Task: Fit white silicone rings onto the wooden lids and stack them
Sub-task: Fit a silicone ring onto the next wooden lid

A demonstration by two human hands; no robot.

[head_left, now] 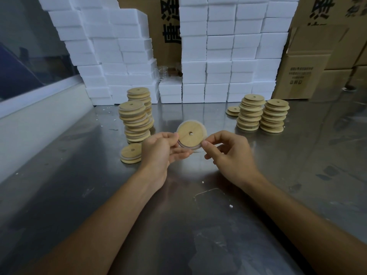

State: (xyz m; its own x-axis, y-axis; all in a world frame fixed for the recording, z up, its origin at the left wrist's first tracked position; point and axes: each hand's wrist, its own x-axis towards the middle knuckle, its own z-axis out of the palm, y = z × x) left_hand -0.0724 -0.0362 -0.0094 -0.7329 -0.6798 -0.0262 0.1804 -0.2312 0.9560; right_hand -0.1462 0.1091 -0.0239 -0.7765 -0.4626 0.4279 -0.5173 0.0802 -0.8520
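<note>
Head view, single frame.

Item, wooden lid: being held in the air above the middle of the steel bench, between both hands, flat face tilting toward the camera, centre hole showing. It has no long axis; the round face is what counts.

Item, white silicone ring: showing as a pale rim behind the lid's upper and right edge and again below its lower edge. Judged to be partly seated; how far round the back cannot be told.

Left hand: gripping the lid's left edge, thumb on the front, fingers curling under and behind.

Right hand: pinching at the lid's right edge, thumb tip touching the rim where the ring is standing proud. This hand is lying nearer the unseated part, so the pressing-in likely falls to it.

Ringed stacks: standing toward the bench's far left, with a short pile just beside the left hand, the nearer drop-off.

Bare lid stacks: standing toward the far right, well apart.

Foam blocks: lining the far edge.
</note>
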